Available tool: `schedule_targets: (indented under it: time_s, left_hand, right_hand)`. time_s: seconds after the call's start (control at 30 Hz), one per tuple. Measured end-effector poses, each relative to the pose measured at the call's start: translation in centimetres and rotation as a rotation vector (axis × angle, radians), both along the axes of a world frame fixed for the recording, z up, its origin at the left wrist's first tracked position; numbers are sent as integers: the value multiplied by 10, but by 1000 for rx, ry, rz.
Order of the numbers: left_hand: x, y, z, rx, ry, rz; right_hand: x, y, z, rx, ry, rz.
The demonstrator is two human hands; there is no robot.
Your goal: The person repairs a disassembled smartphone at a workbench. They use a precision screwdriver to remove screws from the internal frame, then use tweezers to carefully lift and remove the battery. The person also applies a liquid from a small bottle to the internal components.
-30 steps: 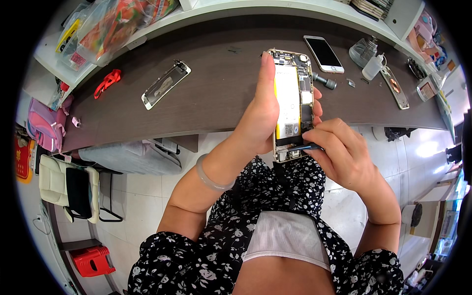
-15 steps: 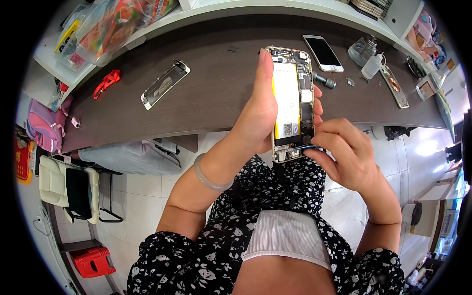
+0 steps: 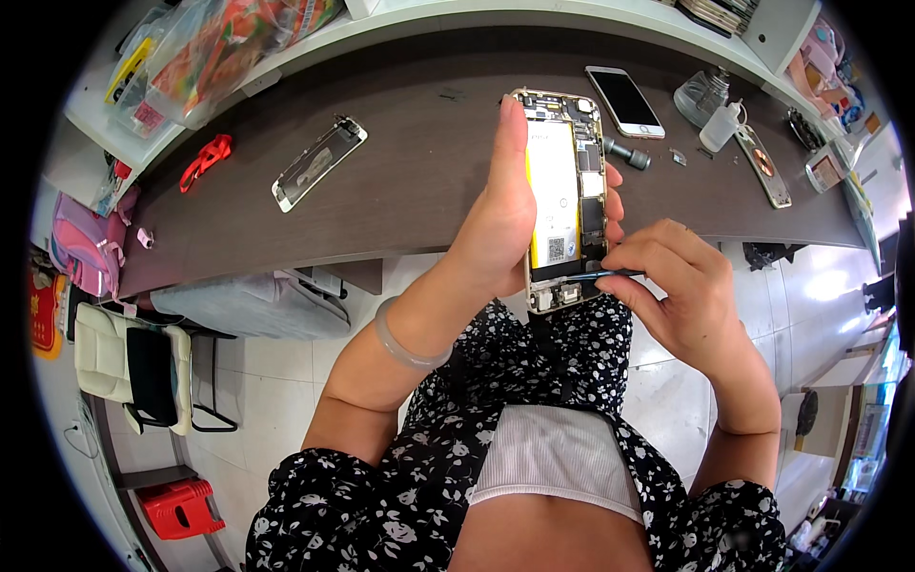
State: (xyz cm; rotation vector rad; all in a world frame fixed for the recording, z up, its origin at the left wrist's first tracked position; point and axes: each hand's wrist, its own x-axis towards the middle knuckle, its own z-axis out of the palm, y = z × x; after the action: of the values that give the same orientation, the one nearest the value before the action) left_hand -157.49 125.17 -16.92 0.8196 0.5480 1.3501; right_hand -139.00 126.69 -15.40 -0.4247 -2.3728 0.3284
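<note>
An opened smartphone body (image 3: 592, 214) is held upright above the desk's near edge, its battery (image 3: 553, 191) and circuit board facing me. My left hand (image 3: 503, 219) grips it, the thumb along its left edge and fingertips showing past its right edge. Between the thumb and fingers of my right hand (image 3: 672, 286) is a thin dark tweezer-like tool (image 3: 610, 275). The tool lies across the phone's lower part, just below the battery; whether its tip touches anything I cannot tell.
On the brown desk (image 3: 410, 172) lie a detached phone screen (image 3: 321, 164), a white phone (image 3: 624, 102), a dark cylindrical tool (image 3: 626, 153) and a red strap (image 3: 206, 162). At the right are a squeeze bottle (image 3: 721, 128), a glass bottle (image 3: 701, 96) and a phone back housing (image 3: 762, 167).
My right hand has shifted slightly upward, and the thin tool has moved from the phone's bottom end to just below the battery. My left hand stays almost in place.
</note>
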Motion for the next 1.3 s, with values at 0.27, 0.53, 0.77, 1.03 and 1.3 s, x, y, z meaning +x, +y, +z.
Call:
schedule_targets:
  time_s: [0.27,0.53,0.77,1.03,1.3]
  left_hand:
    - [1,0,-1,2,21,18]
    - [-4,1,-5,24,-5,-30]
    - [-4,0,-5,-23,-35,-26]
    - [0,-3,-2,16,23,-14]
    - [-1,-1,-1,-79,-95,-44]
  right_hand:
    - [2,-6,5,-91,-159,27]
    - [1,-10,7,-13,-158,50]
    - [4,-7,3,53,-171,45]
    - [2,-7,2,44,-185,109]
    - [-2,0,-8,279,-4,299]
